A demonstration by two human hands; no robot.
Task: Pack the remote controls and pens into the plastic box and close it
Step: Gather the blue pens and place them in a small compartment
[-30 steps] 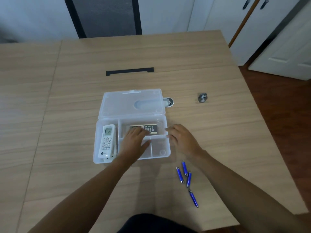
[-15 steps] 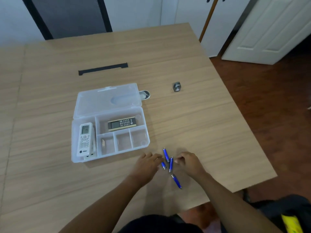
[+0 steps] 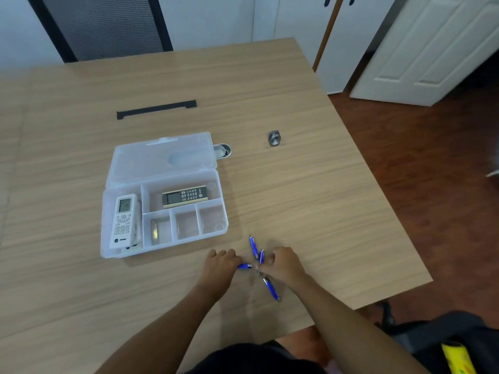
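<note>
Left hand (image 3: 220, 265) pinches one blue pen (image 3: 244, 266), right hand (image 3: 283, 263) curls over another (image 3: 261, 256); the pen beside its wrist (image 3: 271, 288) could roll off the tabletop (image 3: 310, 198).

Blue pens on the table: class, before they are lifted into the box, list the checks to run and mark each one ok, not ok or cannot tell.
1. Plastic box lid open: ok, folded back flat.
2. White remote packed: ok, in the left compartment.
3. Dark remote packed: ok, in the long rear compartment.
4. Free compartments: ok, the middle and right small front ones look empty; the left one holds a small gold item.
5. Blue pens gathered: not ok, lying scattered between the hands.
6. Grip: left hand pinches one pen; right hand, cannot tell.
</note>
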